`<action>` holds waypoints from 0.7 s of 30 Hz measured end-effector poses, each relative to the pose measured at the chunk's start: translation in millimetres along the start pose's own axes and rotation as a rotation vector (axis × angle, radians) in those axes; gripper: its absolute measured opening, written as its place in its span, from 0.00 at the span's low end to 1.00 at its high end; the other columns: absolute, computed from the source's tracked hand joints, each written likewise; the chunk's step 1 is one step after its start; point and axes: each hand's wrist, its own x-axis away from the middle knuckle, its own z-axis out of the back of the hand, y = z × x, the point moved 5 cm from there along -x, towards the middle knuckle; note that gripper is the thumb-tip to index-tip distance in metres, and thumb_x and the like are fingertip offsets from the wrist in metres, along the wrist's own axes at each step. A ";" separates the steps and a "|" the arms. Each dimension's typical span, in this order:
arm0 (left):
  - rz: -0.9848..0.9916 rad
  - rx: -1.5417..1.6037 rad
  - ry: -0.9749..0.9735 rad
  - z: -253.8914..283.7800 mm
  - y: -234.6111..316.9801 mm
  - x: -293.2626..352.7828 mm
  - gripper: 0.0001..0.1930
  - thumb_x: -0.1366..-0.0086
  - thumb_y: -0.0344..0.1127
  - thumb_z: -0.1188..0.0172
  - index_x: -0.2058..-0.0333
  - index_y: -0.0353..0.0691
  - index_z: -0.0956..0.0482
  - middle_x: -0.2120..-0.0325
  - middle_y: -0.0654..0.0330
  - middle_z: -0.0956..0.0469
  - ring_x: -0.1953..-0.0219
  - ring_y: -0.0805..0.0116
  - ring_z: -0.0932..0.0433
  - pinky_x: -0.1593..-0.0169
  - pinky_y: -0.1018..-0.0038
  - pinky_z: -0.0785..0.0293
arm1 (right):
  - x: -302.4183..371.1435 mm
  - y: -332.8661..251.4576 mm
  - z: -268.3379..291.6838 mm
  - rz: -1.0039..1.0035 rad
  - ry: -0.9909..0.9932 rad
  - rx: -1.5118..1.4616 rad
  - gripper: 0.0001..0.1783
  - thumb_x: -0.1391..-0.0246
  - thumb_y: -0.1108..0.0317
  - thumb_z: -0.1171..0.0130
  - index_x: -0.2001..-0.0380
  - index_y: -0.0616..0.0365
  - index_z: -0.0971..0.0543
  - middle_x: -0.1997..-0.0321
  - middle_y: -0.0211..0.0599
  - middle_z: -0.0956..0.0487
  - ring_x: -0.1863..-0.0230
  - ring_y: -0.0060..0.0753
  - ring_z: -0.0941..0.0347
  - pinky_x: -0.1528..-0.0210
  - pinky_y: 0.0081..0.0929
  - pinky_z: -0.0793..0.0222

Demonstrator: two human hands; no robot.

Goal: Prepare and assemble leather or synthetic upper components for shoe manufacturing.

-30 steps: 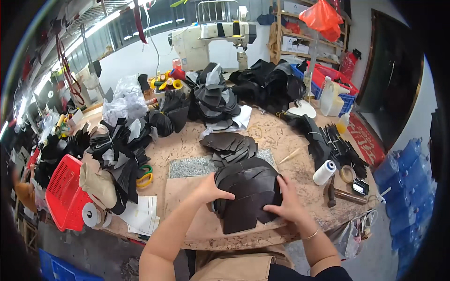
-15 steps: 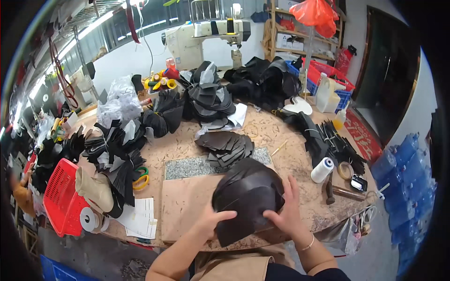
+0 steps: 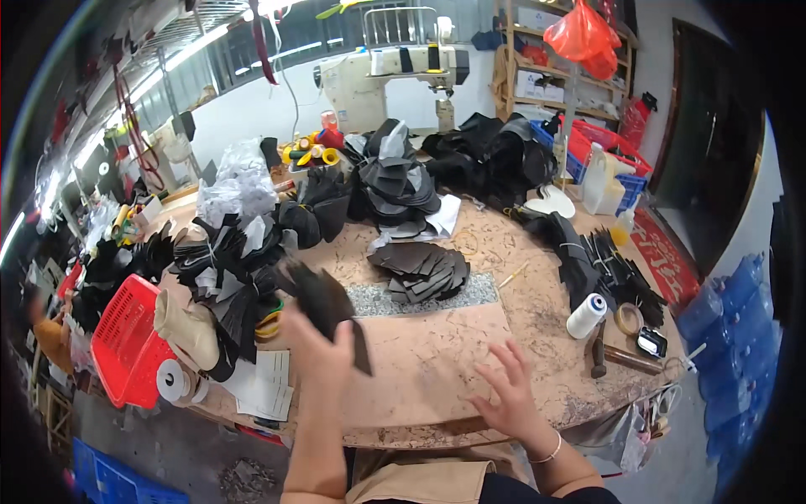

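My left hand (image 3: pixel 319 349) grips a dark leather piece (image 3: pixel 330 304), tilted nearly on edge and blurred by motion; whether it is one layer or several I cannot tell. Over the front of the pale board (image 3: pixel 420 357), my right hand (image 3: pixel 510 391) is open, its fingers spread and holding nothing. A fanned stack of dark leather pieces (image 3: pixel 420 270) lies on the table just beyond that board, partly on a speckled stone slab (image 3: pixel 483 290).
On the left stand a red basket (image 3: pixel 126 336), a beige boot (image 3: pixel 185 323) and bundles of black pieces (image 3: pixel 227 277). At right are a white thread spool (image 3: pixel 586 316), a hammer (image 3: pixel 599 353) and a tape roll (image 3: pixel 629 317). A sewing machine (image 3: pixel 353 80) stands behind.
The leather piece, held in both hands over the board before, has swung left in my left hand and turned on edge. My right hand has let go of it.
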 end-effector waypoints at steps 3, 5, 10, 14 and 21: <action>-0.064 0.045 -0.382 -79.9 30.5 9.5 0.50 0.47 0.51 0.34 0.38 0.23 0.51 0.38 0.34 0.51 0.34 0.39 0.51 0.33 0.59 0.51 | 19.2 12.9 14.5 -0.089 0.016 0.022 0.27 0.62 0.68 0.30 0.53 0.54 0.24 0.39 0.49 0.35 0.35 0.61 0.46 0.36 0.51 0.47; 0.006 0.101 -0.691 -120.5 48.7 19.6 0.55 0.50 0.59 0.33 0.37 0.24 0.50 0.36 0.32 0.55 0.35 0.38 0.50 0.34 0.58 0.49 | 28.1 20.2 27.3 -0.121 0.022 0.044 0.26 0.61 0.69 0.31 0.54 0.55 0.24 0.39 0.50 0.35 0.35 0.60 0.45 0.36 0.52 0.47; -0.169 -0.151 -0.641 -145.0 65.5 28.8 0.48 0.50 0.48 0.30 0.38 0.29 0.45 0.35 0.36 0.55 0.38 0.39 0.46 0.36 0.56 0.45 | 72.0 89.1 71.4 -0.298 0.211 0.407 0.19 0.53 0.73 0.40 0.55 0.59 0.25 0.41 0.50 0.33 0.37 0.57 0.42 0.37 0.48 0.45; -0.369 0.258 -0.664 -143.2 43.1 -8.5 0.30 0.46 0.39 0.33 0.47 0.32 0.31 0.42 0.46 0.35 0.46 0.48 0.31 0.42 0.61 0.35 | 119.5 152.4 89.3 -0.608 0.245 0.549 0.20 0.52 0.74 0.42 0.53 0.60 0.26 0.43 0.49 0.32 0.40 0.57 0.40 0.38 0.46 0.44; -0.509 -0.022 -0.322 -135.0 -13.8 -51.3 0.26 0.46 0.37 0.33 0.48 0.39 0.27 0.49 0.57 0.28 0.47 0.55 0.31 0.47 0.63 0.32 | 125.0 177.8 115.1 -0.716 0.159 0.509 0.28 0.49 0.58 0.40 0.47 0.59 0.30 0.44 0.49 0.31 0.39 0.50 0.39 0.35 0.47 0.54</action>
